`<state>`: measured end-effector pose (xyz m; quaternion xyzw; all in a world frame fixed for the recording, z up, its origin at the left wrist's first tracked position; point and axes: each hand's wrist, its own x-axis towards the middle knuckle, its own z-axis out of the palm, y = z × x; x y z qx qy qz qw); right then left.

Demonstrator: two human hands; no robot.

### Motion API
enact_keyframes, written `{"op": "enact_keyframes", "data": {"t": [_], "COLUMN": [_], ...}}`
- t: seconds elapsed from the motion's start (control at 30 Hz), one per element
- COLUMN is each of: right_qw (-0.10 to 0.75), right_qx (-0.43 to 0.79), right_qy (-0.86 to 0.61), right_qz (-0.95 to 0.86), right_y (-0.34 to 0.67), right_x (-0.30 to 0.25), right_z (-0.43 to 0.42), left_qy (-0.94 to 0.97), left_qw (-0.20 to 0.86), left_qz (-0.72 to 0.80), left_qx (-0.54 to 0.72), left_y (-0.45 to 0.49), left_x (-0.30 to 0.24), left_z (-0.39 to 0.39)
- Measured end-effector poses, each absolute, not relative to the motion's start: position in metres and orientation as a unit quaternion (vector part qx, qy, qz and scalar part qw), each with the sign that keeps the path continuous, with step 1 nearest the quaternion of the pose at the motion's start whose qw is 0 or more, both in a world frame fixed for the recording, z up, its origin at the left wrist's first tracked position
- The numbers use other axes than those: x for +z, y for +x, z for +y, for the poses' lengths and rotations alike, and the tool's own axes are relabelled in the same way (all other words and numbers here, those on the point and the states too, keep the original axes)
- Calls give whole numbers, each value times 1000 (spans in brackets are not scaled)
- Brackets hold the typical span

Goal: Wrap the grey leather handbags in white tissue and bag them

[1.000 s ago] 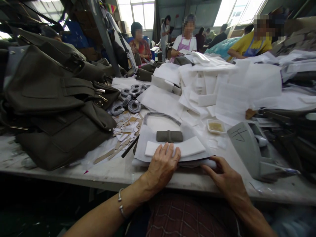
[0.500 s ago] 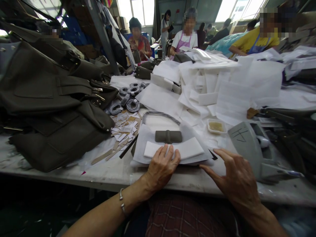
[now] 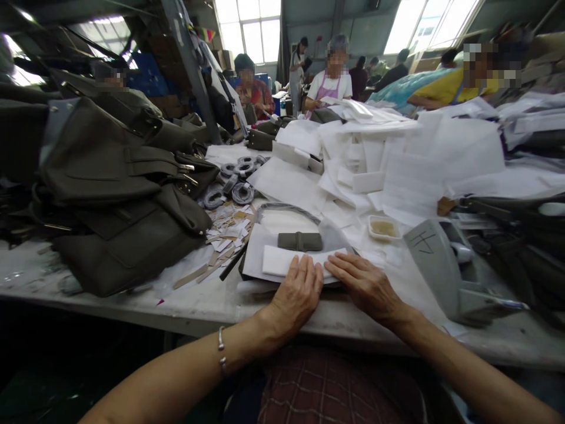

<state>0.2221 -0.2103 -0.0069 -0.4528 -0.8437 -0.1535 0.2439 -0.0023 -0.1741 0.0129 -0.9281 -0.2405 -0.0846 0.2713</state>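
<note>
A folded white foam strip [image 3: 278,259] lies across a piece with white sheeting on it at the table's front. My left hand [image 3: 296,294] rests its outstretched fingers on the strip's middle, close together. Toward the strip's right end, my right hand [image 3: 364,282] lays its fingers flat on the foam. Both thumbs are mostly hidden. Just beyond the strip sits a dark olive leather piece with a band round its middle [image 3: 300,241]. Behind that curves a wrapped grey handle [image 3: 289,207].
Dark olive leather bags [image 3: 128,235] are heaped at left. Wrapped coils [image 3: 242,192] and paper scraps [image 3: 229,232] lie beside them. White sheets [image 3: 419,171] pile up behind. At right are a small tub [image 3: 383,228] and a grey tape dispenser [image 3: 435,259]. Several people work beyond.
My right hand has moved left from beside the piece onto the foam strip's right end. My left hand stays on the strip. The view has tilted up slightly.
</note>
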Motion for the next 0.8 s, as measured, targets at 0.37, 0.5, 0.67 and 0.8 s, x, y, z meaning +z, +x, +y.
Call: {"op": "enact_keyframes", "data": {"t": [0.37,0.5,0.67,0.8], "right_qw": [186,165,200,239], "right_qx": [-172,-220,-254,-214], "right_qy": [-480,-486,-443,-453], "right_qz": [-840,-829,-836,-832], "right_y": [205,190,178,165], "right_x": [3,12,22,25], "right_z": [-220,-218,-203,-199], "left_qy": [-949,-957,-942,-908], "left_qw": [224,179,185,223], "left_qz": [-192,-180,-208,-251], "left_qx": [-115,-142,-186,-252], "left_y": [-9,-24,-31,-28], "left_x": [21,33,28,12], "left_z": [-152,-140,-142,-147]}}
